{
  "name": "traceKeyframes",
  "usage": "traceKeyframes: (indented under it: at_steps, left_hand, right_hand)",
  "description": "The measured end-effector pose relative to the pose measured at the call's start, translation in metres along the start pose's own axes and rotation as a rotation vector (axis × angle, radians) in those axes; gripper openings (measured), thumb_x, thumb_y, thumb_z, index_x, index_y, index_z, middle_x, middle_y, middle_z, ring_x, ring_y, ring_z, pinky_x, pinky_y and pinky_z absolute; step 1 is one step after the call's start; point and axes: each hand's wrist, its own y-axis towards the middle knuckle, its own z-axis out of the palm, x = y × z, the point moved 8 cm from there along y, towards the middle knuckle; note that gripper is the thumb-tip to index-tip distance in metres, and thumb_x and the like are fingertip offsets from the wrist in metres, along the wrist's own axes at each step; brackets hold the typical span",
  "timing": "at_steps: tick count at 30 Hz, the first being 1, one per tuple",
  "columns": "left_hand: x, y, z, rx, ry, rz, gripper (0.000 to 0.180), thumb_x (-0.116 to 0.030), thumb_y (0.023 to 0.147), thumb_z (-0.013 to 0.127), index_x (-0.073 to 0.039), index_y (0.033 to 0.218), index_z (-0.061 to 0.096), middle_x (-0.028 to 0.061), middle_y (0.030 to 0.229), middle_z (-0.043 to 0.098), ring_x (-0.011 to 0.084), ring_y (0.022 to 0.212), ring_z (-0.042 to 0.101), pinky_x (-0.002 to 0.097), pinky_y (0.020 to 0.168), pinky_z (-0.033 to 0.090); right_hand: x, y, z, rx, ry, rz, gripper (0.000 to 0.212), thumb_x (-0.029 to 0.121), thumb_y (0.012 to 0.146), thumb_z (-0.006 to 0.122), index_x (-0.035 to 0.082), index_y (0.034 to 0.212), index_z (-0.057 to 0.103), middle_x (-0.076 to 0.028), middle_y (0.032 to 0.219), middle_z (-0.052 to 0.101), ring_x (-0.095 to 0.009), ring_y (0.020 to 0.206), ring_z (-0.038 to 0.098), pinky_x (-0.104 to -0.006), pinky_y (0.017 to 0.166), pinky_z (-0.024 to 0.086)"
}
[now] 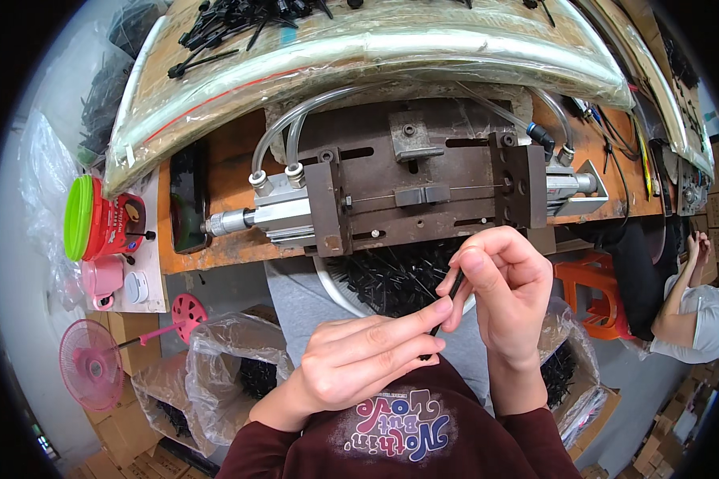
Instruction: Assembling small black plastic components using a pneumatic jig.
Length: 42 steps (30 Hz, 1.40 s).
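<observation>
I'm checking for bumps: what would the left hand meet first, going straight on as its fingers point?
Beyond the black rod it holds, probably the right hand; exact depth is unclear.

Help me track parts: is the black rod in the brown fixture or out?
Out: the left hand and right hand hold the rod, apart from the fixture's near edge.

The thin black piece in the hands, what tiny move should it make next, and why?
Perhaps lift the thin black piece toward the small metal block on the brown fixture: the left hand and right hand both touch it, and the fixture sits just beyond them.
</observation>
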Motion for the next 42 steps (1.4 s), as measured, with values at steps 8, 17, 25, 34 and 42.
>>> traceKeyframes:
  at_steps: [8,17,25,34,42]
  left_hand:
    - [0.001,0.004,0.001,-0.044,0.133,0.049,0.032,-0.006,0.062,0.083,0.000,0.092,0.074,0.0173,0.112,0.070,0.0189,0.068,0.069,0.0260,0.059,0.056]
    - [0.029,0.015,0.019,-0.077,0.500,-0.048,0.029,-0.008,0.067,0.080,-0.002,0.094,0.072,0.0130,0.117,0.068,0.0169,0.067,0.067,0.0255,0.059,0.050]
    - [0.036,0.029,0.024,-0.062,0.626,-0.073,0.026,-0.012,0.070,0.078,-0.005,0.093,0.071,0.0113,0.122,0.067,0.0134,0.059,0.062,0.0243,0.056,0.047]
    - [0.040,0.026,0.025,-0.055,0.638,-0.086,0.021,-0.010,0.071,0.076,-0.005,0.091,0.071,0.0111,0.124,0.065,0.0128,0.051,0.057,0.0236,0.053,0.045]
    - [0.034,0.029,0.022,-0.085,0.584,-0.041,0.022,-0.009,0.070,0.077,-0.004,0.090,0.071,0.0119,0.123,0.066,0.0149,0.048,0.055,0.0242,0.050,0.045]
  right_hand:
    - [-0.021,-0.003,-0.001,0.063,0.095,0.171,0.005,0.001,0.092,0.064,-0.004,0.093,0.064,-0.008,0.076,0.067,-0.009,0.055,0.061,-0.0199,0.047,0.046]
    - [-0.012,-0.017,-0.027,-0.138,-0.370,0.019,0.011,0.003,0.094,0.061,-0.004,0.101,0.066,-0.007,0.081,0.068,-0.005,0.061,0.059,-0.0180,0.051,0.045]
    - [-0.004,-0.027,-0.031,-0.171,-0.486,0.008,0.009,-0.001,0.091,0.062,-0.006,0.095,0.068,-0.009,0.086,0.069,-0.010,0.068,0.065,-0.0199,0.053,0.049]
    - [0.064,0.019,0.008,-0.078,-0.594,-0.275,0.008,0.000,0.090,0.063,-0.005,0.094,0.067,-0.008,0.081,0.066,-0.008,0.064,0.061,-0.0183,0.053,0.046]
    - [0.157,0.148,0.095,0.000,-0.982,-0.965,0.014,0.012,0.084,0.069,0.003,0.094,0.069,-0.005,0.084,0.069,-0.017,0.078,0.065,-0.0278,0.072,0.050]
